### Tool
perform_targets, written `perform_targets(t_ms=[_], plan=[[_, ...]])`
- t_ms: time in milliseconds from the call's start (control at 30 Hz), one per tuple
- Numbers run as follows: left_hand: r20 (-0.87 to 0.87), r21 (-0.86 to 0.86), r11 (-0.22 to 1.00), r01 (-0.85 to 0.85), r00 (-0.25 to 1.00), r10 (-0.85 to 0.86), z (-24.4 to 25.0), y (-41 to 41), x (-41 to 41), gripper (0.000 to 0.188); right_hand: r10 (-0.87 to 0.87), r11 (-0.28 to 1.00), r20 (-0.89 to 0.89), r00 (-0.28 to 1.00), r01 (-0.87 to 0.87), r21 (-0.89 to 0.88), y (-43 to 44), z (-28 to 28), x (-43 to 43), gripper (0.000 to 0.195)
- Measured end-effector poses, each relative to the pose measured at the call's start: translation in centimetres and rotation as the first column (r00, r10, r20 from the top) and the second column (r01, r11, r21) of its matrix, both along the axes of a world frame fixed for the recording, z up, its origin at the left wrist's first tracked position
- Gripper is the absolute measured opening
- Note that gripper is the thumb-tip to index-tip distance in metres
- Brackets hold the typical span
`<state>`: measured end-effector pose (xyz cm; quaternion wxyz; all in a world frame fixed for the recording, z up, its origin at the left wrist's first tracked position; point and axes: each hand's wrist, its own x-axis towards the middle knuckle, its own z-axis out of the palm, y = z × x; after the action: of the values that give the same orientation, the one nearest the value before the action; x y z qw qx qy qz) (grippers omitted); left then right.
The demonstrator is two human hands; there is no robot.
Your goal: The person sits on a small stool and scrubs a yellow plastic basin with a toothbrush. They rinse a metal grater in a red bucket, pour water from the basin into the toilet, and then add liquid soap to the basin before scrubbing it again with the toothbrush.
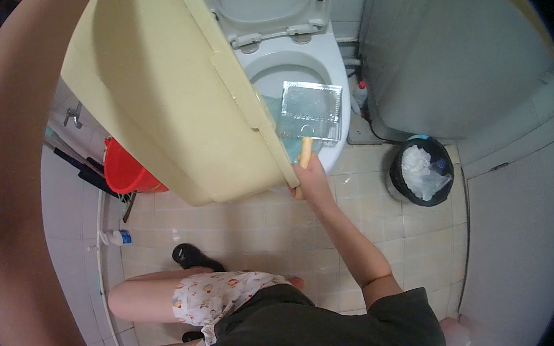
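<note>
My right hand [312, 179] is closed around the tan handle [306, 150] of a rectangular wire-mesh scoop [312, 110] and sits against the rim corner of a large pale-yellow plastic tub [170, 93]. Over the bowl of a white toilet [329, 59] lies the scoop's mesh. Blue-green material [273, 106] shows beneath and beside it. The tub is tipped on its side, its rim leaning over the toilet's left part. My left arm [9, 203] rises close to the camera along the left; its hand is out of view. The toilet's seat and lid [268, 25] are raised.
A red bucket [128, 169] and long-handled tools [84, 169] stand by the left wall, below a metal tap [73, 115]. A white bottle [118, 237] is on the floor. Right are a lined waste bin [396, 190], a red-capped bottle [360, 94] and a curved translucent panel [449, 61].
</note>
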<state>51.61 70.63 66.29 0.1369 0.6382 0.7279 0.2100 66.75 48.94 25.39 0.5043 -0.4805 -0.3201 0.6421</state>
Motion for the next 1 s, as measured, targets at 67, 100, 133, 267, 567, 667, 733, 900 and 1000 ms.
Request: perform_targets(t_ms=[67,100,133,267,567,667,733,900,1000], plan=[[-0.027,0.012,1.000,0.020,0.999,-0.020,0.1,0.4,1.5,0.014,0.025,0.998,-0.057,0.998,-0.028,-0.048,0.1,-0.7,-1.1,0.023],[-0.039,0.019,0.999,0.034,0.999,-0.033,0.1,0.3,2.8,0.016,0.019,0.998,-0.082,0.996,-0.024,-0.054,0.2,-0.9,-1.4,0.023],[-0.076,0.028,0.998,0.051,0.996,-0.048,0.0,-0.3,3.8,0.024,0.016,0.998,-0.105,0.994,-0.022,-0.062,0.2,-1.2,-1.7,0.023],[-0.095,0.026,0.998,0.052,0.994,-0.050,0.4,1.4,4.5,0.028,0.049,0.993,-0.064,0.997,-0.055,-0.101,0.7,-0.9,-2.8,0.022],[-0.177,0.129,0.984,0.126,0.979,-0.103,1.9,3.0,4.9,0.024,0.129,0.989,-0.254,0.959,-0.144,-0.044,1.1,-1.2,-3.7,0.021],[-0.190,0.139,0.989,0.042,0.982,-0.015,1.6,2.1,5.2,0.023,0.163,0.981,-0.275,0.948,-0.185,-0.056,1.2,-1.5,-4.7,0.021],[-0.160,0.151,0.986,0.071,0.986,-0.047,1.3,0.9,5.1,0.024,0.147,0.983,-0.258,0.955,-0.171,-0.073,1.0,-0.9,-5.3,0.022],[-0.111,0.116,0.983,0.143,0.985,-0.130,3.0,-4.6,2.3,0.027,0.063,0.995,-0.092,0.994,-0.070,-0.077,0.9,0.4,-6.5,0.019],[-0.198,0.036,0.994,-0.106,0.974,0.111,5.5,-3.5,-6.1,0.026,0.058,0.997,-0.066,0.996,-0.061,-0.038,2.1,1.0,-7.1,0.025]])
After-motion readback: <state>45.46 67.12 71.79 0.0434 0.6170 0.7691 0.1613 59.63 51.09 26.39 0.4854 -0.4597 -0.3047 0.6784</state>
